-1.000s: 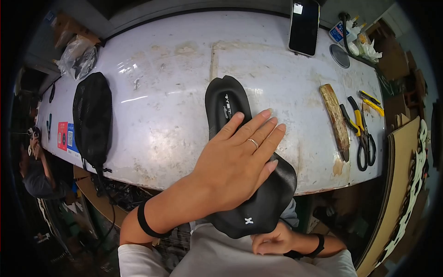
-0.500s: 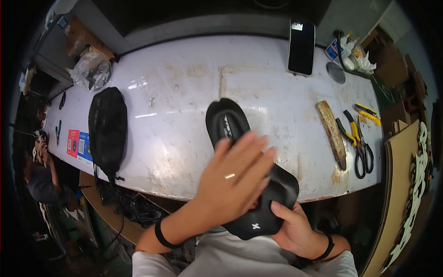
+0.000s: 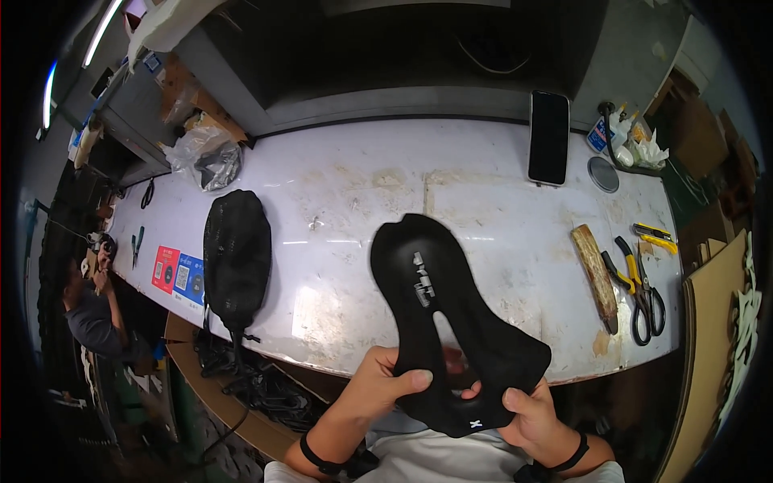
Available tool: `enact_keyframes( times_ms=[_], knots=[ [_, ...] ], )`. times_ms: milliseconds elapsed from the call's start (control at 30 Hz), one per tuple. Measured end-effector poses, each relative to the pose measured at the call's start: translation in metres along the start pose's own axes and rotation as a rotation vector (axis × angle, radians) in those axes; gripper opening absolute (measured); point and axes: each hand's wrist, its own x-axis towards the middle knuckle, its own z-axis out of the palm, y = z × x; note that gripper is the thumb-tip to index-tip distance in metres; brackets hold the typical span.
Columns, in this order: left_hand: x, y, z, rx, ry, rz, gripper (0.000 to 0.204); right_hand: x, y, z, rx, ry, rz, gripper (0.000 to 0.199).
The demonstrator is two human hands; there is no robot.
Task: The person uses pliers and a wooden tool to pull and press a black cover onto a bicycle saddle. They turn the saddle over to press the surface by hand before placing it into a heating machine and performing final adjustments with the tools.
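In my head view, the black saddle is held to the right of the black pouch, narrower end pointing away from the hands. I see the left hand and right hand both clamped on its wider part, thumbs on top. I'd worry about it slipping if those thumbs loosen, or knocking the pouch if swung that way. It looks dark and smooth, with pale lettering, a long central opening and a small white mark at the wide end.

Passage: bench middle, beyond black saddle | left block: pouch | right block: wooden stick, pliers (scissors alongside)
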Motion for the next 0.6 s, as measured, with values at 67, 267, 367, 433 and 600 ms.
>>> enact_keyframes(
  times_ms=[67,267,367,433,600],
  knots=[
    [-0.001,0.003,0.009,-0.089,0.079,-0.080,0.039,0.001,0.002,-0.012,0.015,-0.011,0.009,0.058],
    [0.000,-0.005,0.015,-0.279,-0.054,-0.064,0.044,-0.007,0.001,-0.025,0.157,-0.037,0.069,0.065],
    [-0.002,-0.001,0.023,-0.320,-0.082,-0.098,0.048,-0.013,0.002,-0.030,0.156,-0.033,0.078,0.068],
    [-0.001,0.006,0.028,-0.308,-0.091,-0.104,0.048,-0.015,0.002,-0.032,0.189,-0.044,0.081,0.069],
    [0.009,0.030,0.024,-0.141,0.010,0.015,0.043,-0.002,-0.019,-0.010,-0.067,0.104,-0.146,0.067]
  ],
)
